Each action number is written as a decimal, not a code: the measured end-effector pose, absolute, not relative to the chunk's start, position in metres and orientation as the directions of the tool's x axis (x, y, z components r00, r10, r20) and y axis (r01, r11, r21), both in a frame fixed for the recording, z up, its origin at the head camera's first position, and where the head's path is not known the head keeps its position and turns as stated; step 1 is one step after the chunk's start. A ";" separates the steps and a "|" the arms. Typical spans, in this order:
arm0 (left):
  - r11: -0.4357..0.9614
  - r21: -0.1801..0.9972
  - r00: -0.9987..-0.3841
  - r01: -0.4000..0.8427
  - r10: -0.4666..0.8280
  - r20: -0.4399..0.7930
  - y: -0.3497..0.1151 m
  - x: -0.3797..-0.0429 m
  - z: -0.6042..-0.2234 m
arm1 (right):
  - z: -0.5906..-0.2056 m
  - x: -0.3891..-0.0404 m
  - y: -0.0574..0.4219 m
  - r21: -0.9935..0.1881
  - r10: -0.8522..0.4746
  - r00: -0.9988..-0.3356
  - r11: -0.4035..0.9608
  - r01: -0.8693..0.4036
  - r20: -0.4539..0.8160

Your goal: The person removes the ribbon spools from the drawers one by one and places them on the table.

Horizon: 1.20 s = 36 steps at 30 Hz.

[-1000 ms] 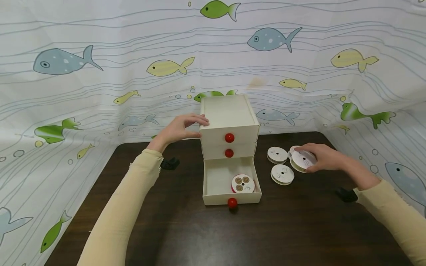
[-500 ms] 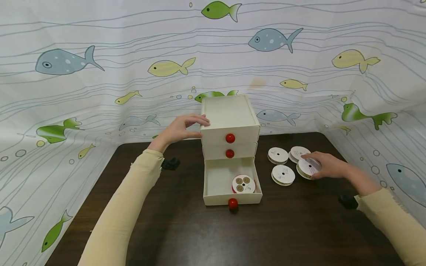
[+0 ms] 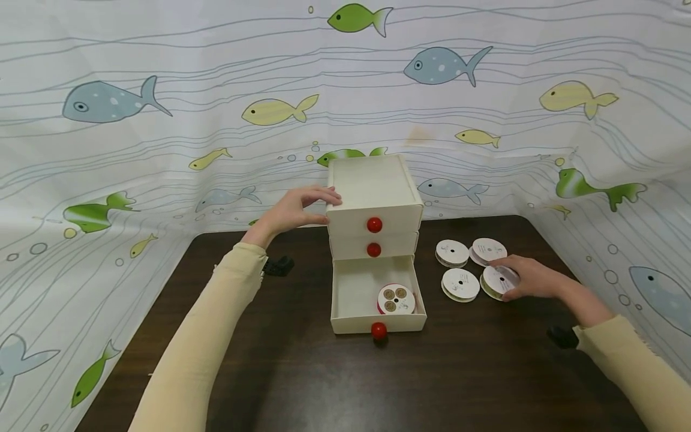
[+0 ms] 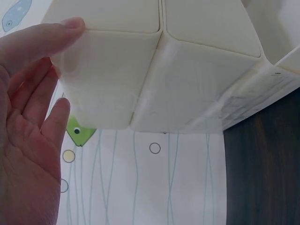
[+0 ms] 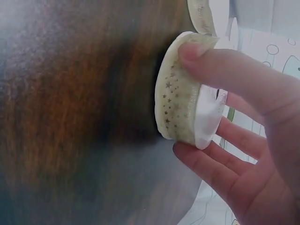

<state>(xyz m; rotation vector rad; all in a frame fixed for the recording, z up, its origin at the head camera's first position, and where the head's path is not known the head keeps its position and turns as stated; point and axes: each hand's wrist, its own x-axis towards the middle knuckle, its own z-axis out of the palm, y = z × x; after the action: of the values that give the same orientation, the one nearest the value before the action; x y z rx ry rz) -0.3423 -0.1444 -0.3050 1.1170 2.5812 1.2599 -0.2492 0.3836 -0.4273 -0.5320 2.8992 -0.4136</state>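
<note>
A cream chest of small drawers (image 3: pixel 375 183) with red knobs stands on the dark table, its bottom drawer (image 3: pixel 351 324) pulled out. A ribbon spool (image 3: pixel 396 299) with three round brown marks lies inside that drawer. My left hand (image 3: pixel 291 210) grips the chest's upper left corner, thumb on the front face in the left wrist view. Right of the chest, my right hand (image 3: pixel 534 277) pinches a ribbon spool (image 5: pixel 176 93) by its rim; its sheer pale ribbon carries small stars. Fingers and thumb sit on opposite sides of it, close over the table.
Three more white spools lie grouped beside the held one: one spool (image 3: pixel 452 253) at back left, another spool (image 3: pixel 488 249) at back right, and a spool (image 3: pixel 460 284) at front left. A white fish-print sheet (image 3: pixel 345 78) walls the table's back and sides.
My right hand has drawn its spool toward me and slightly right, off the back right spool, which now shows more fully. The left hand keeps its hold on the chest.
</note>
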 end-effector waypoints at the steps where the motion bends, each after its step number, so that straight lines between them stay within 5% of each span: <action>1: 0.401 0.711 -0.737 0.578 0.630 0.244 -0.144 -0.342 -0.305 | -0.428 -0.249 0.383 -0.298 -0.367 -0.923 0.899 -0.319 -0.117; 27: 0.383 0.718 -0.731 0.580 0.634 0.252 -0.145 -0.343 -0.305 | -0.423 -0.245 0.382 -0.303 -0.359 -0.925 0.901 -0.310 -0.124; 36: 0.380 0.721 -0.732 0.579 0.632 0.254 -0.144 -0.342 -0.305 | -0.395 -0.248 0.372 -0.208 -0.366 -0.924 0.918 -0.338 -0.112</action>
<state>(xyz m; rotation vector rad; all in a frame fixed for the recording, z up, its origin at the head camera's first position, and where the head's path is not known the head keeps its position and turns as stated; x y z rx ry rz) -0.3423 -0.1443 -0.3051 1.1233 2.5565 1.2946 -0.2475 0.3720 -0.3945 -0.5407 2.9302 -0.2779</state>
